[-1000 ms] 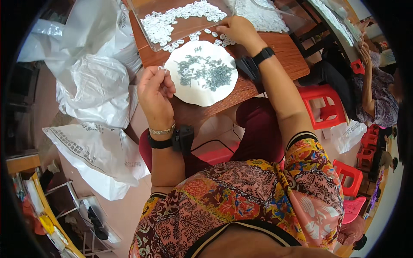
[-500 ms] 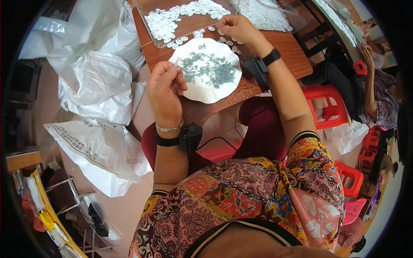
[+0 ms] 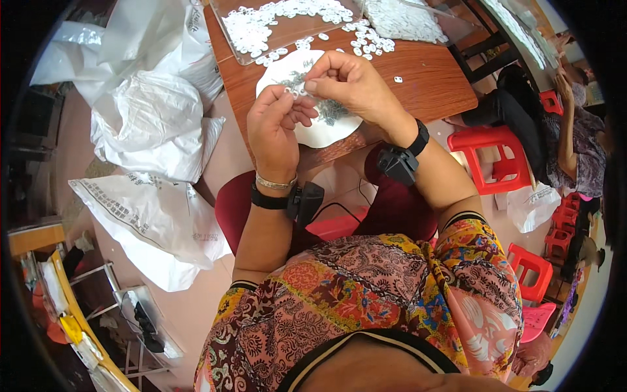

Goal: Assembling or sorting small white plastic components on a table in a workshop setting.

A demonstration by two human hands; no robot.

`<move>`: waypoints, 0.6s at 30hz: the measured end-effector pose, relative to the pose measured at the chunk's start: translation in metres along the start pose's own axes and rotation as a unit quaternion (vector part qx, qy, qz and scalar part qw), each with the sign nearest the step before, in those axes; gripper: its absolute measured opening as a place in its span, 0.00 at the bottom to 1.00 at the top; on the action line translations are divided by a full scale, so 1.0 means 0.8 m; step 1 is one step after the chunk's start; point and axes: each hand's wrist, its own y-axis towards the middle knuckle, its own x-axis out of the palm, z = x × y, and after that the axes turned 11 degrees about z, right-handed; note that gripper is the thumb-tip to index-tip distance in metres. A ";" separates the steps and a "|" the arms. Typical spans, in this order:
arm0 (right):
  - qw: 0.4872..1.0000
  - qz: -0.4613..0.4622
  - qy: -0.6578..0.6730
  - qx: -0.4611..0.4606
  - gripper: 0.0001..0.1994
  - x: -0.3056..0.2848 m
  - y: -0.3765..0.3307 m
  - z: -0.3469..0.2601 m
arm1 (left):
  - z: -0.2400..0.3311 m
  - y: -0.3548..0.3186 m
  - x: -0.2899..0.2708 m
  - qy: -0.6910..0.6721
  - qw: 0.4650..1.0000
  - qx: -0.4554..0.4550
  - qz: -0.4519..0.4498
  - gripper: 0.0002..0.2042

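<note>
Over the white wavy-edged plate (image 3: 326, 135), my two hands meet with fingertips almost touching. Thumb and index finger of my left hand (image 3: 275, 124) pinch a small white piece (image 3: 296, 91). My right hand (image 3: 356, 85) is closed in a pinch at the same spot; what its fingertips grip is too small to make out. On the plate lie many small dark grey pins (image 3: 334, 112), partly hidden by my hands. Loose white oval pieces with holes (image 3: 369, 42) are scattered on the table beyond the plate.
A clear tray (image 3: 307, 29) of white ovals stands at the table's far side, beside a clear bag of white pieces (image 3: 405, 23). One oval (image 3: 398, 80) lies alone on the brown table (image 3: 431, 88). Large white sacks (image 3: 147, 124) fill the left floor. Red stools (image 3: 493, 160) and a seated person are at right.
My right hand has come back from the loose white ovals to my left hand over the plate. My left hand has moved a little right and now has the right fingertips beside it.
</note>
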 end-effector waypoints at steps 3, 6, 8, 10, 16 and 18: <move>0.999 -0.030 -0.019 -0.001 0.06 -0.008 0.001 0.002 | -0.003 0.002 -0.001 0.000 1.000 0.002 0.004 0.08; 0.999 -0.031 0.008 0.010 0.06 -0.015 0.005 0.008 | -0.002 0.000 0.004 0.011 1.000 0.004 0.018 0.08; 0.999 -0.016 0.028 0.017 0.07 -0.016 0.005 0.010 | -0.003 -0.003 0.008 0.022 0.999 0.008 0.033 0.08; 0.996 0.007 0.071 0.055 0.08 -0.016 0.007 0.006 | -0.003 -0.006 0.009 0.150 0.987 0.010 0.059 0.08; 0.997 0.008 0.039 0.071 0.08 -0.014 0.002 0.001 | -0.009 -0.009 0.015 0.138 0.988 -0.006 0.069 0.07; 0.997 0.007 0.039 0.070 0.08 -0.013 0.001 0.001 | -0.009 -0.008 0.013 0.143 0.987 -0.005 0.071 0.07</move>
